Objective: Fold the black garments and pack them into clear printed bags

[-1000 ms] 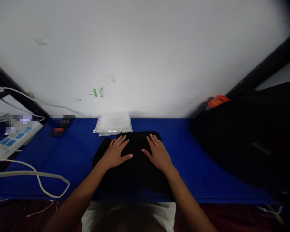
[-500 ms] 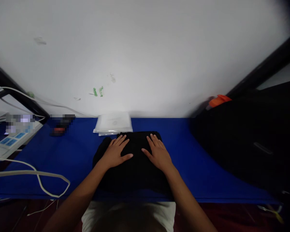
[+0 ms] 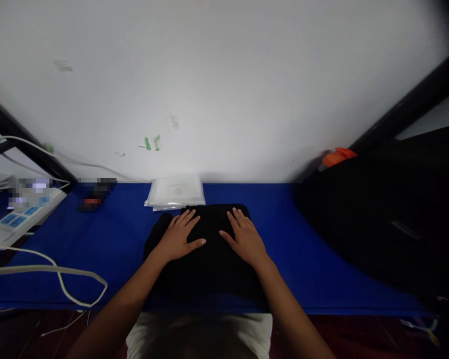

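A folded black cloth item (image 3: 213, 264), perhaps a garment, lies on the blue surface (image 3: 284, 224) right in front of me. My left hand (image 3: 179, 237) rests flat on its left part, fingers spread. On its right part lies my right hand (image 3: 245, 237), palm down with the fingers apart. Neither hand grips anything. Just beyond the cloth, against the wall, sit stacked clear zip bags (image 3: 176, 192) with something white inside. The dark fabric hides its own fold lines.
At the left are a white power strip (image 3: 22, 217), looped white cables (image 3: 78, 271) and a blurred black object (image 3: 97, 194). A large black bag-like shape (image 3: 359, 214) fills the right side, with an orange item (image 3: 338, 156) behind it. The white wall (image 3: 239, 99) closes off the back.
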Demonstrator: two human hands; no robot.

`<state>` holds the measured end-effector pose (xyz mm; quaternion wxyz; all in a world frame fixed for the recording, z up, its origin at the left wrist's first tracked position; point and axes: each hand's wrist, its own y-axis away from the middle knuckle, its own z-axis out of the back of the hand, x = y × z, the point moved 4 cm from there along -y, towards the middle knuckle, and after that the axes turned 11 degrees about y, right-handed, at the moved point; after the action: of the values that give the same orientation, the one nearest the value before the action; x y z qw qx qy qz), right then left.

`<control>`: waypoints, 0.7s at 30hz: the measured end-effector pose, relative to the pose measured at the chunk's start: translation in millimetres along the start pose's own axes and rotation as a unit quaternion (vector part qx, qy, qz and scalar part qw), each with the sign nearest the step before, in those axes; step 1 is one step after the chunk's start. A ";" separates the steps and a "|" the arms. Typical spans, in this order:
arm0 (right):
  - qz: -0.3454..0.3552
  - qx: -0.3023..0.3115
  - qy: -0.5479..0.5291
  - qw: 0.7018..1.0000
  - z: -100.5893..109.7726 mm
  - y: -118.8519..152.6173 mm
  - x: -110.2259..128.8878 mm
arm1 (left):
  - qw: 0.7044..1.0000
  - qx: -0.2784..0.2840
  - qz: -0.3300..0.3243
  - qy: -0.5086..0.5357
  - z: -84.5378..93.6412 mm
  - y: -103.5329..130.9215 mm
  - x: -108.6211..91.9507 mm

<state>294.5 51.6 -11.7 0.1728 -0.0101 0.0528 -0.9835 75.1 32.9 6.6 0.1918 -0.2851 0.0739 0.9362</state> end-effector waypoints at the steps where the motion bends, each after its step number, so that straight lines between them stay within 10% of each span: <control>1: 0.000 -0.002 0.000 1.000 -0.5 0.0 -0.1 | 1.000 0.001 0.001 -0.001 -0.1 0.0 0.1; 21: 0.005 -0.026 -0.017 1.000 -5.0 0.0 -2.4 | 1.000 -0.017 -0.016 0.005 -2.6 -0.5 4.1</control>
<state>296.6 52.9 -16.7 0.1781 -0.0309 0.0757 -0.9806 73.5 34.0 2.1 0.2013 -0.2943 0.0545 0.9327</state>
